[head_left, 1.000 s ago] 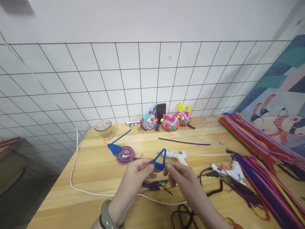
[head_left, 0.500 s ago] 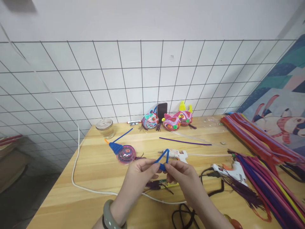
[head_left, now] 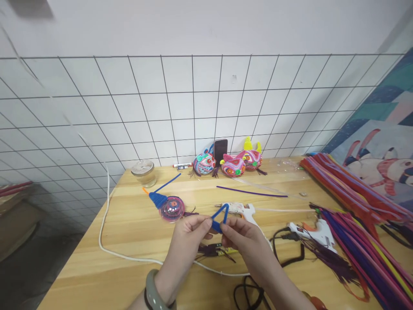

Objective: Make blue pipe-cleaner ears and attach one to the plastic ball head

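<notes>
A blue pipe cleaner (head_left: 226, 211), bent into a small triangle with wrapping along its base, is held up over the table between both hands. My left hand (head_left: 190, 232) pinches its left corner. My right hand (head_left: 240, 234) pinches the right corner, thumb and finger pressed together. Just behind the hands lies a white glue gun (head_left: 247, 211). To the left, a wrapped blue triangle (head_left: 157, 199) with an orange tip and a straight blue stem touches a round pink and purple piece (head_left: 172, 209) with a clear dome.
Colourful fish-like ornaments (head_left: 232, 165) and a phone (head_left: 220, 150) stand by the tiled wall. A glass jar (head_left: 143, 173) is at the back left. Another glue gun (head_left: 318, 234) and bundled pipe cleaners (head_left: 358, 245) lie right. A white cable (head_left: 129, 258) crosses the table.
Both hands still pinch the blue triangle, which has tilted slightly, its right corner a little lower. The whole view has shifted slightly.
</notes>
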A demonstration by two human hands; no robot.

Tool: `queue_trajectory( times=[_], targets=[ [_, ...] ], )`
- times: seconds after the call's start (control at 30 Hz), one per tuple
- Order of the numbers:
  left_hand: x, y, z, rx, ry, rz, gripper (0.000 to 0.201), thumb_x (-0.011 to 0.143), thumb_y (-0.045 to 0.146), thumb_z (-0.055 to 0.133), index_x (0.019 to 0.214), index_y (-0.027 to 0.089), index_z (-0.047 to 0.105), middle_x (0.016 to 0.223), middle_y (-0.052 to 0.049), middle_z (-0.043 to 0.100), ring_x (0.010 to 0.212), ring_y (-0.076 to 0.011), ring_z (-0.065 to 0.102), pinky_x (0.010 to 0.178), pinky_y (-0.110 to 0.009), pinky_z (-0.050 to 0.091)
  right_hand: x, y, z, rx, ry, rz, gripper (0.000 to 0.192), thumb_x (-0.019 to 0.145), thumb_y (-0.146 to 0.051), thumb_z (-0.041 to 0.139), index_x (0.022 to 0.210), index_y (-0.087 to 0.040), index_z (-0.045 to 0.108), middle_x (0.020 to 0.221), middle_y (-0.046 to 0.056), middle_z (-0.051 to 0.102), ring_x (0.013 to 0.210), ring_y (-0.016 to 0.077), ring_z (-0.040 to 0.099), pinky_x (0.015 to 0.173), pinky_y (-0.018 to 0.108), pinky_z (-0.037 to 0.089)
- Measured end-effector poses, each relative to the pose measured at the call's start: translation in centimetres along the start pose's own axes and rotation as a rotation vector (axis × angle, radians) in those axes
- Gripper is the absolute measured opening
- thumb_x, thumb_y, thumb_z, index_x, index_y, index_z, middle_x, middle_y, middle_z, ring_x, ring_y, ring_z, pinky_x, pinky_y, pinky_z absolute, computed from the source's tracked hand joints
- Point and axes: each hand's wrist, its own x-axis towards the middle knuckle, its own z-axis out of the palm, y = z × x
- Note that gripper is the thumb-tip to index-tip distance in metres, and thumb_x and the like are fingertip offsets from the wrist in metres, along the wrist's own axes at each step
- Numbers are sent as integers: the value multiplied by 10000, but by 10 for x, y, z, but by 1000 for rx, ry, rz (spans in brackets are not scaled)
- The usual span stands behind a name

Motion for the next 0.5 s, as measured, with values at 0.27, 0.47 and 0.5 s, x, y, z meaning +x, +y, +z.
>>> queue_trajectory(
  times=[0.27, 0.47, 0.5],
  targets=[
    [-1, 6, 1, -11, -4, -17, 242, 707, 356, 619, 772, 132, 683, 723, -72, 702, 637, -160, 613, 598, -248, 474, 0, -3, -3, 152, -32, 68, 309, 608, -429, 718, 622, -147, 593, 529, -20, 553, 491, 95, 489, 517, 222, 393],
    [0, 9, 2, -54, 9, -21, 241, 687, 361, 637, 733, 129, 681, 692, -73, 704, 629, -166, 624, 584, -248, 478, -1, -4, -5, 104, -39, 29, 304, 652, -440, 681, 652, -141, 631, 560, -8, 559, 509, 100, 490, 524, 226, 382],
    [0, 8, 2, -62, 9, -23, 239, 686, 362, 639, 733, 131, 680, 686, -69, 704, 632, -166, 625, 583, -248, 478, -1, -3, -4, 63, -38, 7, 300, 658, -439, 677, 661, -141, 641, 546, -11, 560, 507, 98, 484, 525, 223, 377]
  ],
)
